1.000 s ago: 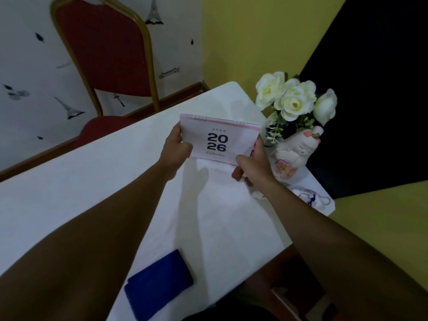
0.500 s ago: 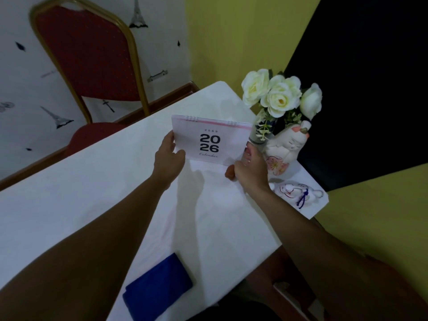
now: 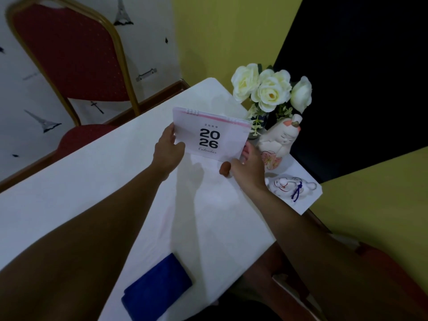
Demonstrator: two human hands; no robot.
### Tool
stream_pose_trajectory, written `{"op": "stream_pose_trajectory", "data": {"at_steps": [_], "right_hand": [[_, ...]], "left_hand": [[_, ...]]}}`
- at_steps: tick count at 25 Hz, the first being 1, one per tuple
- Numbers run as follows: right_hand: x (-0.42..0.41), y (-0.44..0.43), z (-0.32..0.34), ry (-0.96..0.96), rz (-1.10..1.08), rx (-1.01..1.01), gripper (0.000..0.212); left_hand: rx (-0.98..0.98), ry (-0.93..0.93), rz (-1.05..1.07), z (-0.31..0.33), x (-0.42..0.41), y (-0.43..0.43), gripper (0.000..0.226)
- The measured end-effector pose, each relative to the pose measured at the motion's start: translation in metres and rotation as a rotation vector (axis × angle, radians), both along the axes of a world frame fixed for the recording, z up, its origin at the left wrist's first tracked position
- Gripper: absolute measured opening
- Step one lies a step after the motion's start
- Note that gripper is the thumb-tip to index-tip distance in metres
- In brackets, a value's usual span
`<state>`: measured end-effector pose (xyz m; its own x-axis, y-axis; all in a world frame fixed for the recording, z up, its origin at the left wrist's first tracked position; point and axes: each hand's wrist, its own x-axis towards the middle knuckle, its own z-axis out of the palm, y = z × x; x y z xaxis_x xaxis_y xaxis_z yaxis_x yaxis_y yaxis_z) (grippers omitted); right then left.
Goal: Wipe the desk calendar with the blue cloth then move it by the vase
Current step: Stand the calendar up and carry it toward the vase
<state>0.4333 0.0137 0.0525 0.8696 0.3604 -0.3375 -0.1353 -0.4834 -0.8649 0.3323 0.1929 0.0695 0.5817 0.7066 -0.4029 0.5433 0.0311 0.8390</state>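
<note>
Desk calendar (image 3: 212, 135) light, stiff card, probably tippy; left hand (image 3: 168, 150), right hand (image 3: 249, 167) pinch its 2 side edges. Blue cloth (image 3: 157, 289) lies apart on surface (image 3: 92, 181).

A white worktop (image 3: 69, 181) fills the middle. At ten o'clock stands a red chair (image 3: 69, 54) with a gold frame, against a white wall (image 3: 143, 42) printed with small towers. Yellow wall (image 3: 227, 31) at twelve; a black panel (image 3: 359, 77) at two.

desk calendar (image 3: 209, 135) carried slightly nearer the vase (image 3: 260, 126), both hands shifted right
</note>
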Motion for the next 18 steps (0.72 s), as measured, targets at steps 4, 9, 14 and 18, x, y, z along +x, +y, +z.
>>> {"op": "stream_pose_trajectory", "data": {"at_steps": [4,9,14,18], "right_hand": [[-0.0001,-0.0006,-0.0022,-0.017,0.006,-0.004,0.062],[-0.0049,-0.0022,-0.001,-0.054,-0.002,-0.027,0.065],[-0.0062,-0.0032,-0.0053,-0.057,-0.011,-0.023,0.065],[-0.0051,-0.003,-0.0055,-0.044,0.014,-0.05,0.07]], "left_hand": [[-0.007,-0.005,-0.013,-0.0007,0.0046,0.0013,0.072],[0.006,-0.009,-0.03,-0.0013,0.0042,-0.0009,0.071],[0.031,0.023,-0.109,-0.0013,0.0019,0.0057,0.071],[0.041,0.042,-0.159,-0.0001,0.0,0.0083,0.075]]}}
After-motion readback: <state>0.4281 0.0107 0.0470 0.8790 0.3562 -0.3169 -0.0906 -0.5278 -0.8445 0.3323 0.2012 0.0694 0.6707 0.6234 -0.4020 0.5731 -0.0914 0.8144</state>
